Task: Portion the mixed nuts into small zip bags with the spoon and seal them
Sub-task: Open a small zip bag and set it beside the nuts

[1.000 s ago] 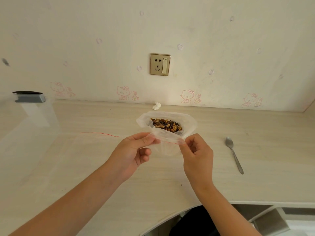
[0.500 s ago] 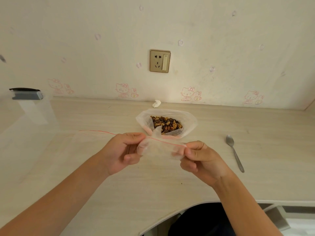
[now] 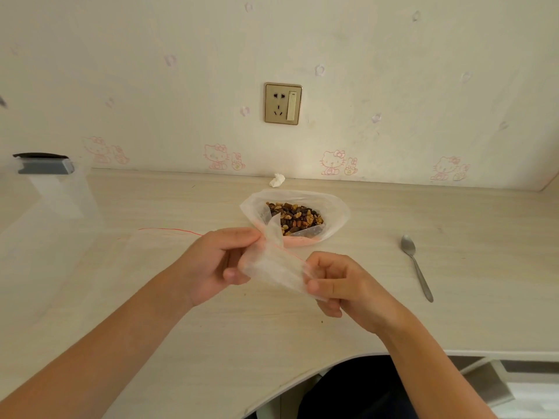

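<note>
A small clear zip bag (image 3: 272, 264) with a red seal line hangs empty between my two hands above the desk. My left hand (image 3: 214, 264) pinches its upper left corner. My right hand (image 3: 338, 282) pinches its lower right edge. Just behind them an open plastic bag of mixed nuts (image 3: 295, 217) sits on the desk. The metal spoon (image 3: 416, 266) lies on the desk to the right, with neither hand touching it. Another clear zip bag (image 3: 157, 237) with a red line lies flat to the left.
A crumpled white tissue (image 3: 276, 179) lies by the wall behind the nuts. A clear plastic container with a grey clip (image 3: 45, 167) stands at the far left. The desk's front edge curves inward near my body. A wall socket (image 3: 282, 103) is above.
Both hands have drawn the small zip bag away from the nut bag toward me, and its mouth has tilted so the red line runs diagonally.
</note>
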Motion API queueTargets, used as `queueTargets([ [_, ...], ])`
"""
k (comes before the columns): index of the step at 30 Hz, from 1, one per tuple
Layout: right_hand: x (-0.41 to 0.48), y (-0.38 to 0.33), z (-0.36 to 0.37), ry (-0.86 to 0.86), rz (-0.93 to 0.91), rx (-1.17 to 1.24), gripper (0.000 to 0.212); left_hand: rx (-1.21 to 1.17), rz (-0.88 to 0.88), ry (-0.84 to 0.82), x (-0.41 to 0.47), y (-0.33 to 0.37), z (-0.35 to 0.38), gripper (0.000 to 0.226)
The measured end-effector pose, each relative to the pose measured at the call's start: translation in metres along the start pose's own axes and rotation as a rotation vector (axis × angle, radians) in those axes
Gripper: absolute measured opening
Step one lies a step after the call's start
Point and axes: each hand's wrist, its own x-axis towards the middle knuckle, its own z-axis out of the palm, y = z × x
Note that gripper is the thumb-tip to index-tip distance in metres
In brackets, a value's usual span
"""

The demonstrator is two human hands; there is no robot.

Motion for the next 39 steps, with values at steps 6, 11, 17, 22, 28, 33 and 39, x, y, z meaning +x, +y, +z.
queueTargets([
  [6,-0.002,-0.005,0.000,0.180,-0.099,0.286,0.031,0.320,-0.009,0.067,-0.004,0.001,0.009,0.027],
  [11,-0.002,-0.005,0.004,0.267,-0.156,0.023,0.042,0.734,-0.006,0.152,-0.006,-0.003,0.025,0.052],
  [17,0.004,0.004,0.019,0.647,-0.174,-0.382,0.025,0.861,0.089,0.343,-0.003,-0.016,0.037,0.042],
  [22,0.011,0.011,0.036,0.844,-0.219,-0.418,0.034,1.098,0.212,0.499,-0.005,-0.026,0.046,0.029],
  [28,0.014,0.020,0.047,0.979,-0.269,-0.460,0.037,1.309,0.193,0.578,-0.001,-0.026,0.035,0.036],
  [33,0.017,0.025,0.046,1.057,-0.226,-0.470,0.036,0.815,0.424,0.679,0.000,-0.019,0.029,0.020],
  [39,0.024,0.031,0.052,1.090,-0.311,-0.433,0.033,0.332,0.340,0.742,0.002,-0.023,0.033,0.019],
])
